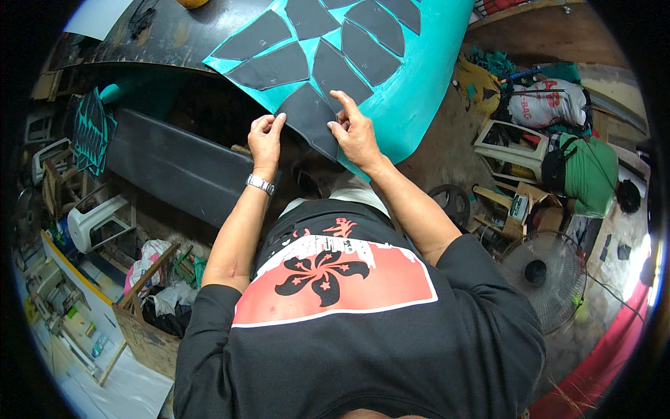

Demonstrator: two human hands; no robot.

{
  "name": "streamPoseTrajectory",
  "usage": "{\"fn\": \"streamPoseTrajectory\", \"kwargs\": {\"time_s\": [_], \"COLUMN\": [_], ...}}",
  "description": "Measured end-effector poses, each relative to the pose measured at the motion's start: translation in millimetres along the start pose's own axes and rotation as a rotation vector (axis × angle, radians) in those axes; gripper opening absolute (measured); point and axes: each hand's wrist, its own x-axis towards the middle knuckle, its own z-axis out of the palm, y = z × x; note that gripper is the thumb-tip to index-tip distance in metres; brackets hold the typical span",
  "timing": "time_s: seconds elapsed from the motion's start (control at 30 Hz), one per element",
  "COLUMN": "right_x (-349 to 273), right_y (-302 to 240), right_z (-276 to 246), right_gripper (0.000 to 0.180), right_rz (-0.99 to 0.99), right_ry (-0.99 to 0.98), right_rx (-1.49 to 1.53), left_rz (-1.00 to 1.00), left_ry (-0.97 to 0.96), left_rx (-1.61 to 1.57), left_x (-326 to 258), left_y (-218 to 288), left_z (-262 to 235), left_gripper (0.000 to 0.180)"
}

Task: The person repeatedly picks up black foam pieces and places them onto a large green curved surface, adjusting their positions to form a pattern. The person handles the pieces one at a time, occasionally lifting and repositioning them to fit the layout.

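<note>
Hands L (265, 138) + R (354, 133) | grip pinched shut on dark panel (310, 120) edges | panel btwn them, on teal sheet (419, 77)

Dark worktable (160, 31) w/ teal sheet (426, 63), dark cut pieces (345, 66) atop

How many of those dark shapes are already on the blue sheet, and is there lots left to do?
About seven dark pieces already lie on the teal sheet. The left hand and right hand are pinching one more dark piece at the sheet's near edge. Bare teal shows to the right; I can't tell how many pieces remain.
</note>
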Motion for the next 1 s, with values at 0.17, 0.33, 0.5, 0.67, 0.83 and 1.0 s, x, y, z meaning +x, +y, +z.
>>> {"fn": "streamPoseTrajectory", "kwargs": {"time_s": [0.17,0.33,0.5,0.67,0.83,1.0], "right_x": [1.4,4.5,-5.7,-10.1,-8.1,-4.2], "right_y": [-3.7,-21.2,-50.9,-73.4,-80.5,-77.7], "right_z": [-2.7,-9.3,-26.2,-54.0,-82.5,-111.1], "right_gripper": [0.066,0.065,0.062,0.054,0.052,0.047], "right_rz": [0.040,0.047,-0.122,-0.171,-0.208,-0.188], "right_ry": [-0.053,-0.099,-0.186,-0.209,-0.116,0.009], "right_rx": [0.032,0.077,0.035,-0.096,-0.156,-0.251], "left_rz": [-0.221,-0.285,-0.289,-0.268,-0.097,-0.008], "left_ry": [-0.093,-0.041,0.005,0.008,0.015,0.080], "left_rx": [-0.144,-0.311,-0.483,-0.577,-0.481,-0.396], "left_x": [0.8,-3.6,-3.9,0.6,24.9,73.2], "left_y": [4.7,6.7,10.1,23.8,31.3,22.2], "left_z": [2.2,7.7,15.3,20.6,18.0,5.3], "left_gripper": [0.023,0.026,0.031,0.057,0.038,0.036]}}
